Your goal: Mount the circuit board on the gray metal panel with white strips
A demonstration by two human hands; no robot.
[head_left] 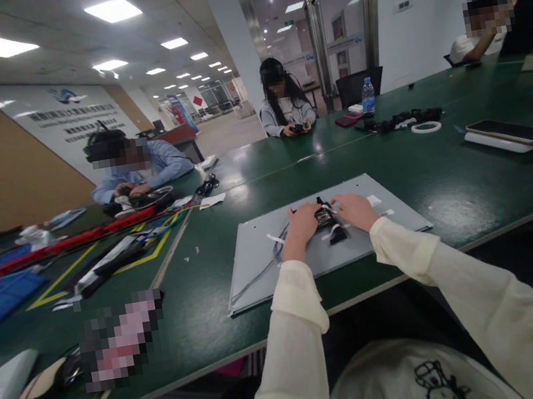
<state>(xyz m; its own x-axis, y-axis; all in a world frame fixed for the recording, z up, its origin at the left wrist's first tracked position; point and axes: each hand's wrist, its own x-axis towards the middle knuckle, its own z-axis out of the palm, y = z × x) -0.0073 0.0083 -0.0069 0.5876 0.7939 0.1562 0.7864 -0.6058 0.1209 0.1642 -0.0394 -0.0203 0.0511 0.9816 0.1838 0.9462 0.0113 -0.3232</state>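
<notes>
A flat grey panel (pixel 249 249) lies on the table in front of me. On it sits a small black device with an exposed circuit board (pixel 323 219), and a black strap-like piece (pixel 337 235) is just nearer to me. My left hand (pixel 302 226) is curled at the device's left side, its fingertips partly hidden. At the device's upper right, my right hand (pixel 357 211) has thumb and fingers drawn together; what lies between them is too small to make out. A grey cable (pixel 258 277) runs from near my left hand towards the panel's left corner. White tape pieces (pixel 374 200) stick to the panel.
To the left are a blue tray (pixel 2 302), black bundles (pixel 105 264) and a red strip (pixel 76 244). On the right lie a phone on a white box (pixel 509 133), a tape roll (pixel 426 128) and a water bottle (pixel 368 97). Several people sit around the table.
</notes>
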